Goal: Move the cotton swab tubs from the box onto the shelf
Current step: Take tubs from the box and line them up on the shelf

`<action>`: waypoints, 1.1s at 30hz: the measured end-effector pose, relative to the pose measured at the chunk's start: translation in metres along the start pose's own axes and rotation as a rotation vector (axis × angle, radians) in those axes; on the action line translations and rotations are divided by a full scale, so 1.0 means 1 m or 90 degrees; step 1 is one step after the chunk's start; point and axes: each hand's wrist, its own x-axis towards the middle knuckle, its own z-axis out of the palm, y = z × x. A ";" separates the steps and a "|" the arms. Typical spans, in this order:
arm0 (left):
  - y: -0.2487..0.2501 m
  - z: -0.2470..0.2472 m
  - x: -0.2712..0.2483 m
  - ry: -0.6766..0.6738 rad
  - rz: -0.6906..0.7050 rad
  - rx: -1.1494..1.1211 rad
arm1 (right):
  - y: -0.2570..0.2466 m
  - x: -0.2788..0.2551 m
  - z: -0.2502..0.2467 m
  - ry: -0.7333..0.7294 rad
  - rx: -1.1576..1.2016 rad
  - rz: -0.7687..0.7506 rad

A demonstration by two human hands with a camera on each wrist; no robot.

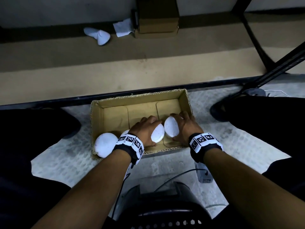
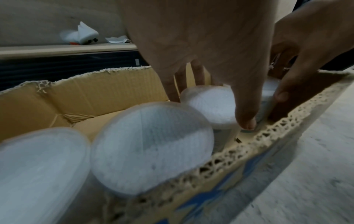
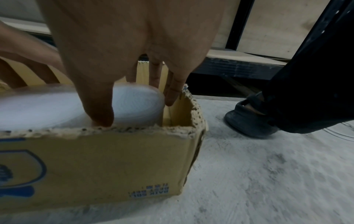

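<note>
Four tubs sit in the box (image 1: pixel 142 98), all along its near wall. Your right hand (image 1: pixel 184 128) grips the rightmost tub (image 1: pixel 171 128), thumb on the near side by the wall and fingers curled over the far side; that tub leans, its lid tipped towards the left. Your left hand (image 1: pixel 143 131) grips the next tub (image 1: pixel 158 133), thumb at its near edge and fingers wrapped round the back. The two held tubs are just beside each other, nearly touching. The third tub (image 2: pixel 151 148) is right under your left wrist, mostly hidden from the head view, and the fourth tub (image 1: pixel 104 144) stands in the near left corner.

The box rests on the pale floor (image 1: pixel 165 162) between your legs, its far wall close against the dark edge of the shelf (image 1: pixel 115 70). Further back on the shelf lie a white bundle (image 1: pixel 98 35), a crumpled paper (image 1: pixel 123 28) and a small carton (image 1: pixel 157 17).
</note>
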 end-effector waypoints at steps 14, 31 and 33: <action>0.010 -0.044 -0.011 0.084 -0.004 -0.002 | -0.005 -0.018 -0.046 0.057 0.047 -0.028; 0.046 -0.195 -0.095 0.242 0.015 0.052 | -0.046 -0.107 -0.167 0.255 0.081 -0.167; 0.053 -0.215 -0.107 0.266 0.025 0.073 | -0.051 -0.119 -0.184 0.278 0.070 -0.190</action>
